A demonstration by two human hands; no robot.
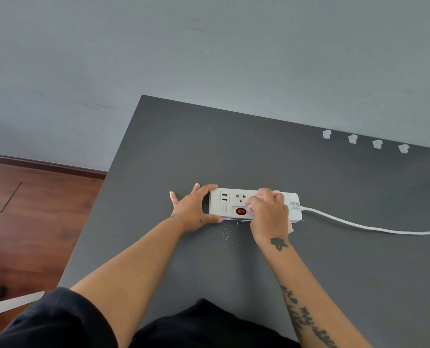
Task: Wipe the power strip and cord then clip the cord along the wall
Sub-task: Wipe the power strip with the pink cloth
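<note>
A white power strip with a red switch lies flat on the dark grey table. My left hand grips its left end, fingers at the far edge and thumb along the near edge. My right hand presses a pink cloth onto the strip's middle, covering the sockets there. The white cord leaves the strip's right end and runs off the right edge of the view. Several clear cord clips sit in a row along the table's far edge by the wall.
Small white crumbs lie on the table just in front of the strip. The grey wall rises behind the table. Wooden floor shows to the left, past the table's left edge.
</note>
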